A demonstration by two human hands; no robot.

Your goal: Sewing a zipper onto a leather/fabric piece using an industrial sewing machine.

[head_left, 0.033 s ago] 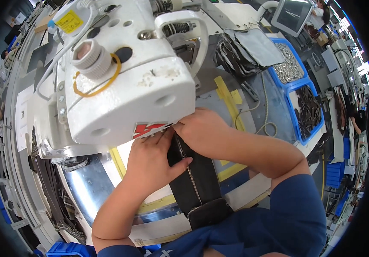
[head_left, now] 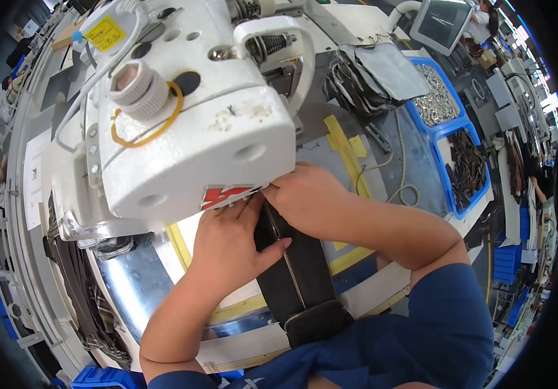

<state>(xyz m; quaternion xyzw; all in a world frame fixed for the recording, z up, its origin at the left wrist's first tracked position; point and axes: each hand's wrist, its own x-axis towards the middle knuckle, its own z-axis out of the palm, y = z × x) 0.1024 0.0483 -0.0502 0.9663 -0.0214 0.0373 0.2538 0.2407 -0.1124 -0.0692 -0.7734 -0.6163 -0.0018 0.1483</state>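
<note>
A long black zippered piece (head_left: 311,271) runs from under the sewing machine head (head_left: 208,149) toward my body. Its metal zipper lies lengthwise along it, and a thicker rounded black end (head_left: 316,322) rests against my front. My left hand (head_left: 227,246) lies flat at the left edge of the piece, thumb spread out over the zipper. The left fingertips pass beneath the machine head. On the other side, my right hand (head_left: 308,200) has its fingers bent in and closed on the piece close to the zipper. The machine hides the needle area and some of the right fingers.
Blue trays at the right hold small metal parts (head_left: 436,97) and dark strips (head_left: 465,170). A stack of dark and grey pieces (head_left: 376,78) stands behind them. Yellow tape (head_left: 344,152) and a cord (head_left: 401,155) lie on the table. Dark fabric (head_left: 84,292) hangs at the left edge.
</note>
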